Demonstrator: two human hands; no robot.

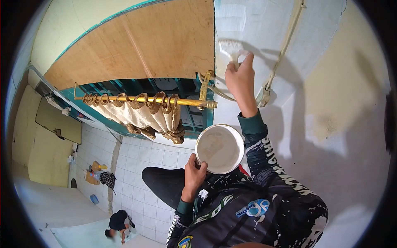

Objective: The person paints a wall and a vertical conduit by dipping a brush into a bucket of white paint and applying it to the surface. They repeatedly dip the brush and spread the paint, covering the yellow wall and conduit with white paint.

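My right hand [241, 78] is raised to the wall, its fingers closed around the handle of a paintbrush [231, 48]. White paint coats the bristles, which lie at the pale wall [264, 25] beside a fresh-looking white patch. Lower down, my left hand [194, 173] grips the rim of a white bucket [238, 162], thumb over the edge. Whitish paint shows on the inside of the bucket, which is held in front of my chest. White splashes mark my dark long-sleeved shirt [231, 215].
Left of the brush are a wooden panel [165, 41] and a gold curtain rod [153, 100] with a bunched curtain [136, 113]. A cable [285, 49] runs along the wall. Far below, another person [119, 221] is near the tiled floor [144, 198], with a cardboard box [92, 177] nearby.
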